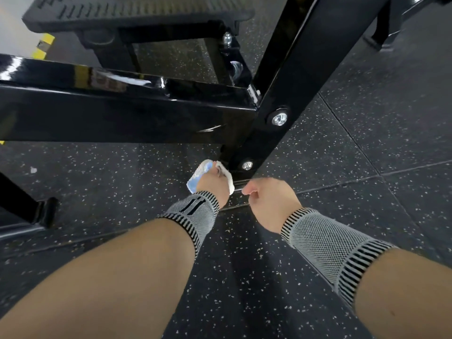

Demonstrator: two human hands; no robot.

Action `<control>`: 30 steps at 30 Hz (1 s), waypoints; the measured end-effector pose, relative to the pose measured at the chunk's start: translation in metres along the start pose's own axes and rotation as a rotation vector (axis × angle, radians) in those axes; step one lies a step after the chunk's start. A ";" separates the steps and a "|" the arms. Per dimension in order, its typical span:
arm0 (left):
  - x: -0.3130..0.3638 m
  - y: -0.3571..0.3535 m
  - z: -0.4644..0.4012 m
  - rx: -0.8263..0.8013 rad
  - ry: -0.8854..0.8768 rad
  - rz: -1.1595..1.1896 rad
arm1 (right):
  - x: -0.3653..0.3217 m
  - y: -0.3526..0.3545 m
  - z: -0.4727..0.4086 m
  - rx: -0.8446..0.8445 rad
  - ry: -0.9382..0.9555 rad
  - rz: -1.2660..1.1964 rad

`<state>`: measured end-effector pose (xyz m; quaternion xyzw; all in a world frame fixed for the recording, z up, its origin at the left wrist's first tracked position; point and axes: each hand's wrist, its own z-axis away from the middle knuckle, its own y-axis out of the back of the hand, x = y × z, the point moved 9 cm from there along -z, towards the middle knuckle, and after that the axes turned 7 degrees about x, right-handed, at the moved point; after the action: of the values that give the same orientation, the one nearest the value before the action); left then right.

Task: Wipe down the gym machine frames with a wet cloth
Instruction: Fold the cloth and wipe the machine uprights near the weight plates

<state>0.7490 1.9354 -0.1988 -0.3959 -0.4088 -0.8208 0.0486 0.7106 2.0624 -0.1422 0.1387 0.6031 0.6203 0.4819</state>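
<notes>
- The left hand [211,183] grips a white and light-blue cloth [203,176], fingers curled round it, and holds it against the foot of the gym machine frame [276,113].
- The cloth sits low on the frame, just beside the lowest bolt [247,165], where the slanted black post meets the floor [244,277].
- The right hand [267,198] is just beside the left, fingers curled under; its fingertips are close to a thin bright metal strip [238,185] at the base of the frame. Whether it pinches that strip or only touches it cannot be told.
- Both wrists wear grey knitted wrist sleeves [322,238] with black striped edges.
- A glossy black horizontal beam [110,111] joins the slanted post at a bolted corner; a second bolt [279,118] shows on the post above the first.
- A ribbed black footplate [127,13] stands behind the beam.
- The floor is dark speckled rubber tile with seams running past the frame.
</notes>
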 end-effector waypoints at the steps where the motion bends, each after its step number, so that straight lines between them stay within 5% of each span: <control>1: 0.000 0.002 0.000 0.036 0.025 -0.018 | 0.002 -0.001 0.000 -0.014 -0.034 -0.027; 4: 0.000 0.007 0.001 0.053 0.093 -0.019 | 0.008 -0.005 -0.001 -0.057 -0.128 -0.098; 9: -0.004 -0.001 0.005 -0.003 0.302 0.313 | 0.009 -0.014 -0.006 -0.063 -0.195 -0.205; 11: -0.002 -0.004 0.006 0.007 0.415 0.680 | 0.013 -0.020 -0.012 -0.039 -0.293 -0.427; 14: 0.011 -0.010 0.016 -0.088 0.393 0.832 | 0.020 -0.018 -0.022 0.078 -0.420 -0.750; 19: 0.014 -0.009 0.033 -0.156 0.349 0.705 | 0.030 0.006 -0.020 0.338 -0.484 -0.907; 30: 0.079 0.017 0.058 -0.220 0.111 0.781 | 0.025 0.078 0.000 0.535 -0.346 -0.928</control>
<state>0.7371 1.9846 -0.1132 -0.4793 -0.1343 -0.7995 0.3361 0.6648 2.0963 -0.0841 0.0762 0.6494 0.1369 0.7441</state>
